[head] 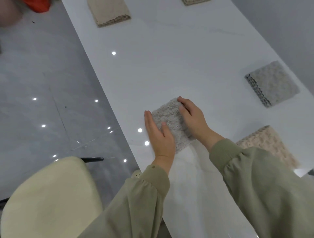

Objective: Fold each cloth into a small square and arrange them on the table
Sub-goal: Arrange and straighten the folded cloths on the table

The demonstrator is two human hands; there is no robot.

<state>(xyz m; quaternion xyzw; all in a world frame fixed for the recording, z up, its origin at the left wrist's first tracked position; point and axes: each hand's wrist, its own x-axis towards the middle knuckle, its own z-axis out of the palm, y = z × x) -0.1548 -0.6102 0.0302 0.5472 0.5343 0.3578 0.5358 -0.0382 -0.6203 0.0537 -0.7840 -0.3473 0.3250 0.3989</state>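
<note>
Beige cloth [108, 11] lies folded far left on the table [169, 59], done; at the near edge the left hand [158, 134] lies flat with straight fingers against the side of a speckled cloth [169, 119], thumb on top; this cloth already looks like a small square; right hand [192, 117] curls finger and thumb on its far corner, probably squaring it; a top-edge cloth [195, 1] is cut off; pinkish cloth [270, 144] and grey cloth [273, 83] lie folded, apart; no unfolded cloth in view, so likely near the end.
</note>
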